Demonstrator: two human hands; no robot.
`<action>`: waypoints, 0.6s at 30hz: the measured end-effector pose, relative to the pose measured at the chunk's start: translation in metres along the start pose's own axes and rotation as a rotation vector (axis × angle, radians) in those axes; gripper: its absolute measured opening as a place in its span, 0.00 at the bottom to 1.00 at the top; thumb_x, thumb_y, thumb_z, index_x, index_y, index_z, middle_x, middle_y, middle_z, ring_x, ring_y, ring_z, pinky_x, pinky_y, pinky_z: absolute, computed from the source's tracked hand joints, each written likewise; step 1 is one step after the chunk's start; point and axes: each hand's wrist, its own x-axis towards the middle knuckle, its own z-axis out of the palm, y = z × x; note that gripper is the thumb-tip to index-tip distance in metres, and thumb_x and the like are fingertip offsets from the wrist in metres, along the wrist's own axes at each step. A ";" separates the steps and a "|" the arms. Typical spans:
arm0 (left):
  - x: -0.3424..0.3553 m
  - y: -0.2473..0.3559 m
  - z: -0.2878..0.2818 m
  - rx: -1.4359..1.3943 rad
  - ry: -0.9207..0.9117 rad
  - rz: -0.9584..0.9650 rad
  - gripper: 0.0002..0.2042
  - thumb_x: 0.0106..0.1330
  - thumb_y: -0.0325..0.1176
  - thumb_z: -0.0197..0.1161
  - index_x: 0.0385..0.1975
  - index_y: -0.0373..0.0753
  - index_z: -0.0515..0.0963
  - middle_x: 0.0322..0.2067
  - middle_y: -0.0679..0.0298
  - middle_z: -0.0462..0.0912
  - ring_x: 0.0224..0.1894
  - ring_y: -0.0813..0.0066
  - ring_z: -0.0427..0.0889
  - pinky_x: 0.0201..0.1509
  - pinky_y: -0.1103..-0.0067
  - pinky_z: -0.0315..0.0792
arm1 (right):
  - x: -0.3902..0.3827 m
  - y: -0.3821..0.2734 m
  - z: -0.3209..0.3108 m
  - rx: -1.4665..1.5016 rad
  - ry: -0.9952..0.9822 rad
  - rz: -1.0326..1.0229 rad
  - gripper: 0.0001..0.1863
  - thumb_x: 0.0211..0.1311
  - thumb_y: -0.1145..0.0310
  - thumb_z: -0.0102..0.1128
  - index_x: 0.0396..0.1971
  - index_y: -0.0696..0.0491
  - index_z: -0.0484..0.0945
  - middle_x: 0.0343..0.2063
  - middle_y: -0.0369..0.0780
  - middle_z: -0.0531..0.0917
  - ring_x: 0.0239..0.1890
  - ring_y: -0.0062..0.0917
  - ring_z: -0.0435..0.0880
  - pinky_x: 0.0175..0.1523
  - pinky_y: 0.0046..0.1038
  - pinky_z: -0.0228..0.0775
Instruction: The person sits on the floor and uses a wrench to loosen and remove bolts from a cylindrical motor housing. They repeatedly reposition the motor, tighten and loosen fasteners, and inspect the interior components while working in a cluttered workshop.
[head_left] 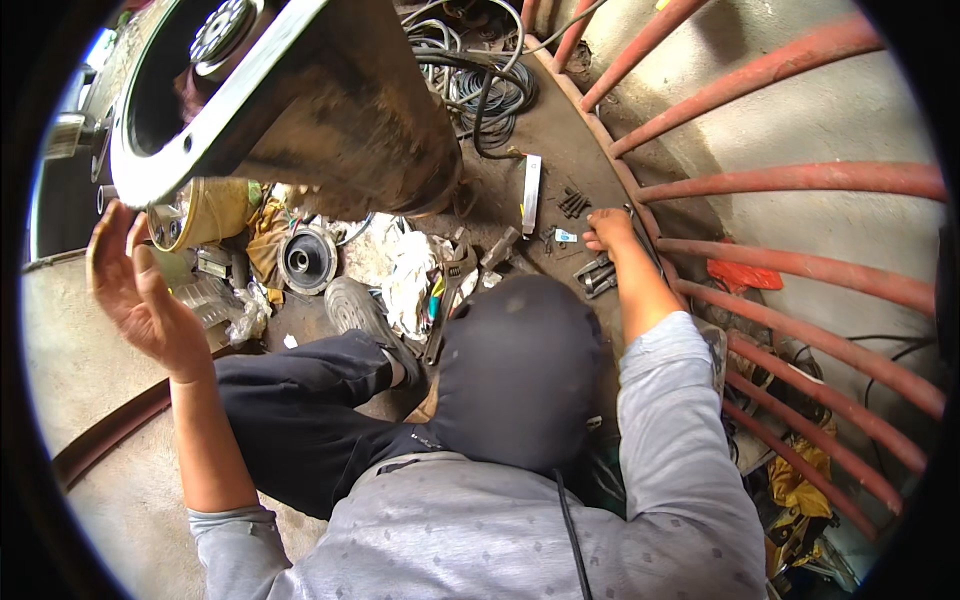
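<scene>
My left hand is raised at the left, fingers apart and nothing in it. Its fingertips are close to the lower rim of a large metal housing with a pale ring flange; whether they touch it I cannot tell. A round hub shows inside the housing's opening. My right hand is low over the floor at the right, its fingers curled; anything in them is hidden. Beside it lie a pile of dark bolts, a small white-and-blue packet and several metal pieces.
Red metal railings curve along the right. Cable coils and a white box-like bar lie ahead. Near my foot are an adjustable wrench, white rags and a round pulley-like part. A yellow bucket stands left.
</scene>
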 end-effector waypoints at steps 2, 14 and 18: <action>-0.015 -0.024 -0.001 0.020 0.107 -0.295 0.21 0.77 0.33 0.55 0.66 0.32 0.63 0.57 0.52 0.77 0.62 0.65 0.77 0.71 0.68 0.66 | 0.016 0.004 0.022 0.142 0.074 0.079 0.11 0.68 0.71 0.63 0.46 0.61 0.78 0.40 0.45 0.84 0.28 0.33 0.87 0.22 0.32 0.82; -0.030 -0.075 -0.008 0.252 -0.022 -0.372 0.14 0.75 0.35 0.62 0.43 0.26 0.78 0.38 0.56 0.82 0.43 0.69 0.77 0.54 0.72 0.69 | 0.043 0.019 0.044 0.098 0.228 0.036 0.12 0.70 0.65 0.63 0.40 0.60 0.80 0.29 0.46 0.85 0.24 0.31 0.86 0.22 0.31 0.81; -0.020 -0.069 -0.003 0.309 -0.044 -0.307 0.13 0.76 0.28 0.57 0.55 0.28 0.71 0.53 0.55 0.78 0.51 0.70 0.78 0.55 0.75 0.75 | 0.026 0.024 0.031 0.193 0.189 0.061 0.15 0.75 0.65 0.54 0.46 0.65 0.74 0.31 0.49 0.84 0.24 0.36 0.88 0.20 0.32 0.81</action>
